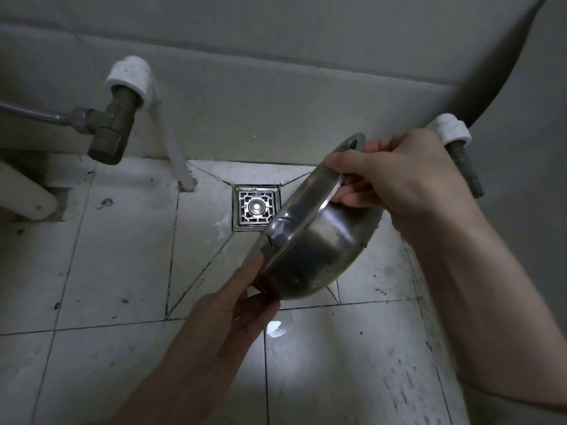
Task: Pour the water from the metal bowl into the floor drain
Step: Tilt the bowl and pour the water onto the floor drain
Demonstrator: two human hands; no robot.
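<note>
A metal bowl (pixel 319 240) hangs above the tiled floor, tipped steeply so its mouth faces left toward the square metal floor drain (pixel 256 208). I see only its outer wall and rim; the inside and any water are hidden. My left hand (pixel 233 305) grips the bowl's near lower rim. My right hand (pixel 399 182) grips the far upper rim. The bowl's lower rim covers the drain's right bottom corner.
A brass valve (pixel 112 124) with a metal hose sticks out of the wall at the left, above a white pipe (pixel 171 142) running to the floor. A second pipe fitting (pixel 457 142) is at the right. A wet glare spot (pixel 276 328) lies on the floor tiles.
</note>
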